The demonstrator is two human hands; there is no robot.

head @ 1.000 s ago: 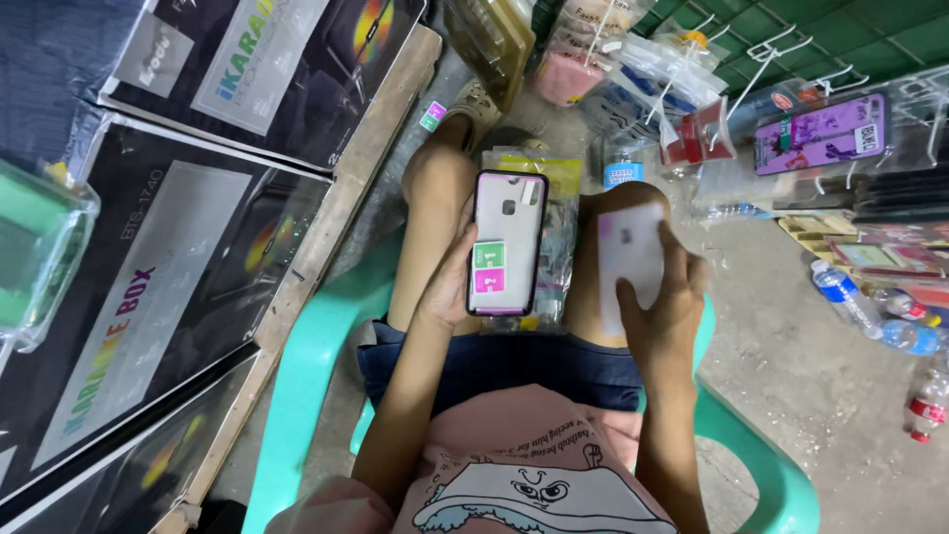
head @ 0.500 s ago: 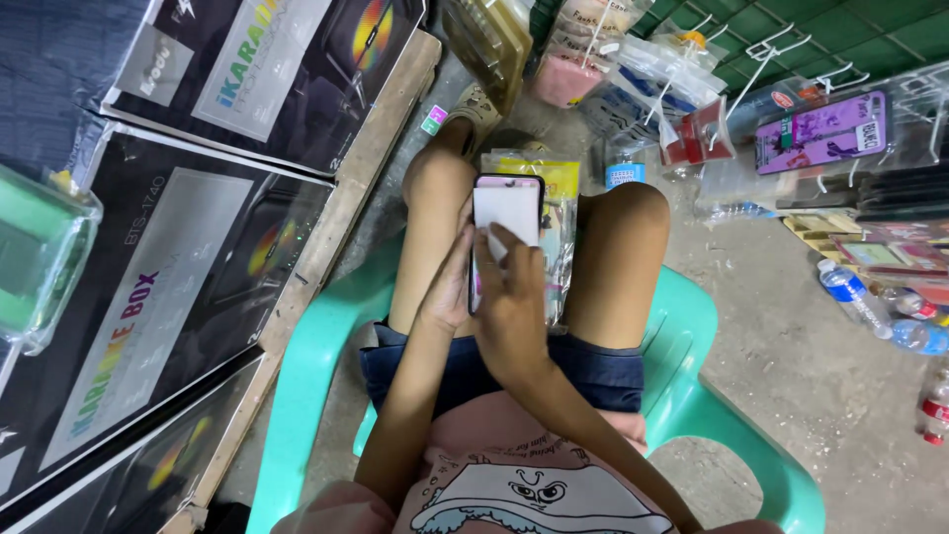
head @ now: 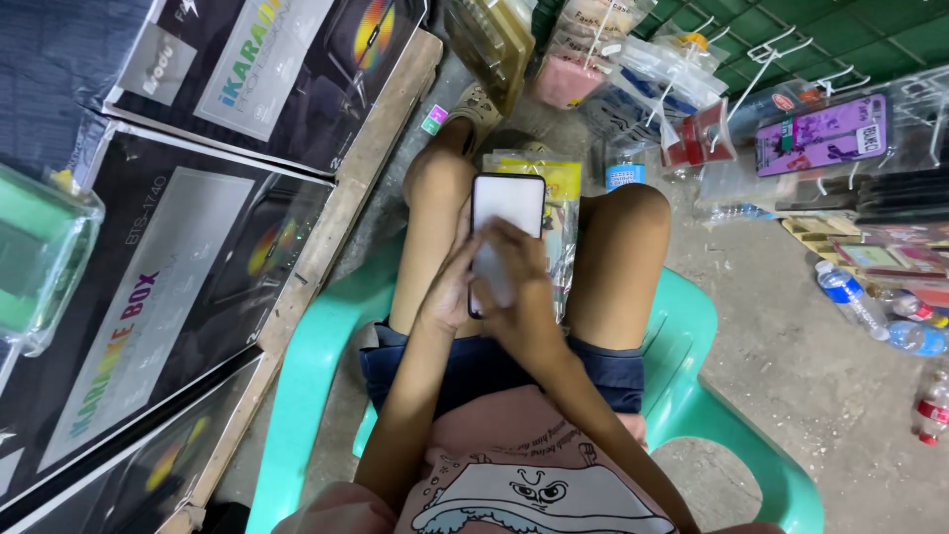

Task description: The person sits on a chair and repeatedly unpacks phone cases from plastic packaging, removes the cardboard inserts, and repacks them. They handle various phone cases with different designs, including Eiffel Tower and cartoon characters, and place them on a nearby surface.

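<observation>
One phone (head: 507, 208) is gripped from the side by the curled left hand (head: 450, 292); the right hand (head: 519, 297) is laid half-open over its pale face

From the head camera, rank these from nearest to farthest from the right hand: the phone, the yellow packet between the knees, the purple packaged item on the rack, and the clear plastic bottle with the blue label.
1. Phone, under the right hand, touching.
2. Yellow packet, just beyond, between the knees.
3. Purple packaged item, upper right on the rack.
4. Clear plastic bottle, far right on the floor; close to item 3, hard to call.
</observation>
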